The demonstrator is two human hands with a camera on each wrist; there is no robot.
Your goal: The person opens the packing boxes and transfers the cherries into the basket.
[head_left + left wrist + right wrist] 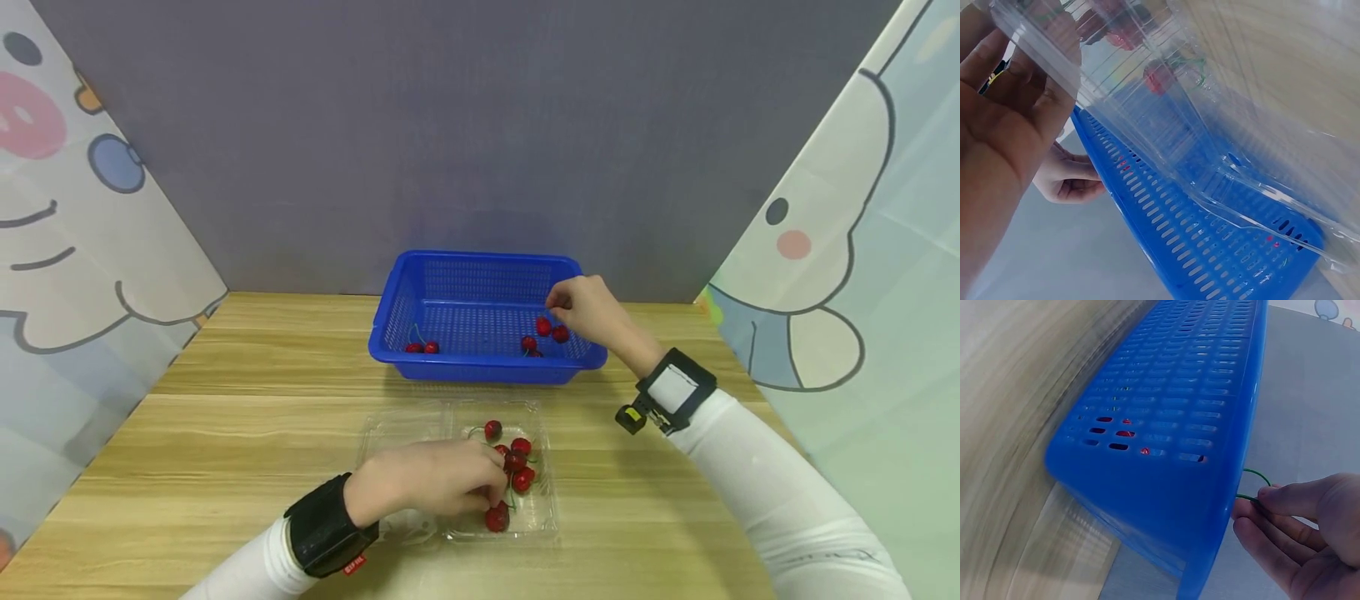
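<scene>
Blue basket (483, 372) midway along far edge of table (225, 417). Right hand (592, 312) above basket's right end, thumb and finger pinching green stems (1262, 474); two cherries (543, 326) just below. Clear box (550, 500) toward near edge, holding more cherries; left hand (438, 477) over it, grip unclear.

The left hand (431, 479) is close in, with its fingers (489, 477) bent down. The right hand (592, 312) reaches farther out, thumb (1294, 497) and finger (1297, 531) pinched together.
</scene>
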